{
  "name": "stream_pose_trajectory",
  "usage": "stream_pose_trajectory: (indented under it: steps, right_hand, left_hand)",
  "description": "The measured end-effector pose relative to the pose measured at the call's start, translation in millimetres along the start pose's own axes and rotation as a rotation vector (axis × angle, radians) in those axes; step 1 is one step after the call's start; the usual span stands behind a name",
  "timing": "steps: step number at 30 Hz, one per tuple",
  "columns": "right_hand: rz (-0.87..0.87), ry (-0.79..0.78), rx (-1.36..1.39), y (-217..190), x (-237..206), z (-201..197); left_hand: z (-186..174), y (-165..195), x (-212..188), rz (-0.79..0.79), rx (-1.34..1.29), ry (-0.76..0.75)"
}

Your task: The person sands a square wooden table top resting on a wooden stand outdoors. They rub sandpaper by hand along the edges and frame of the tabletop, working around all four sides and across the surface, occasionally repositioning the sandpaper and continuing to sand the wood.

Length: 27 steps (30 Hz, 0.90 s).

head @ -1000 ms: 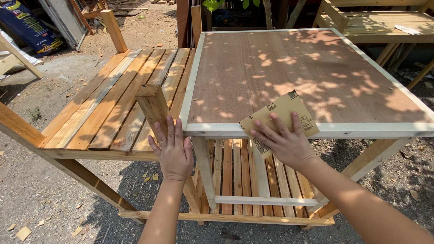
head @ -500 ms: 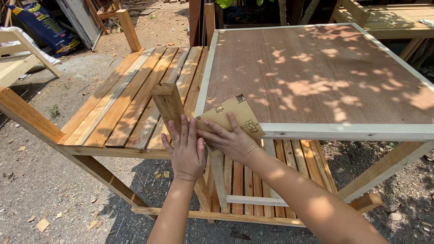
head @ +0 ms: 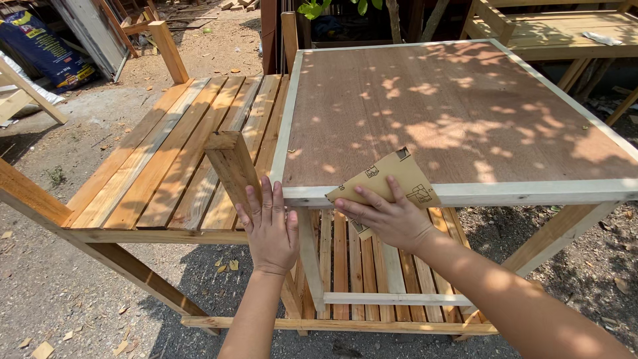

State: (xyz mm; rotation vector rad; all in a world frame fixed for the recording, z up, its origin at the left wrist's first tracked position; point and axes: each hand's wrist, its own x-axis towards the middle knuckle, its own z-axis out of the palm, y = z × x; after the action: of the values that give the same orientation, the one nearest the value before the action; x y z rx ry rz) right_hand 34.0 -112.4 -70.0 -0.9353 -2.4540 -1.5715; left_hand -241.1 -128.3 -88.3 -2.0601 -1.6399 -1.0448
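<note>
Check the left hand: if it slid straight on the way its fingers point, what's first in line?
Probably the angled wooden post: the left hand lies flat, fingertips already at its lower part. Contact itself is unclear.

bright sun – dappled leaf shadows | sharp – slight edge distortion

Sandpaper sheet [head: 389, 183] on plywood-topped table [head: 458, 113]
</note>
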Motion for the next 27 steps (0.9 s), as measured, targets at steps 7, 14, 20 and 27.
stream_pose_trajectory:
  steps: [7, 14, 20, 27]
  right_hand:
    - [0.006, -0.011, 0.114, -44.6, 111.1, -37.3]
    - [0.171, 0.059, 0.084, 6.8, -12.0, 6.6]
    - [0.399, -0.040, 0.093, 55.9, -134.1, 17.5]
    - [0.383, 0.005, 0.225, -3.9, -42.2, 11.5]
  left_hand:
    - [-1.5, 1.1, -1.1, -0.021, -0.008, 0.013]
    - [25.2, 28.2, 7.7, 0.036, -0.023, 0.007]
    - [43.7, 52.6, 16.7, 0.070, 0.139, -0.018]
    - [37.5, 62.8, 28.6, 0.287, 0.166, 0.070]
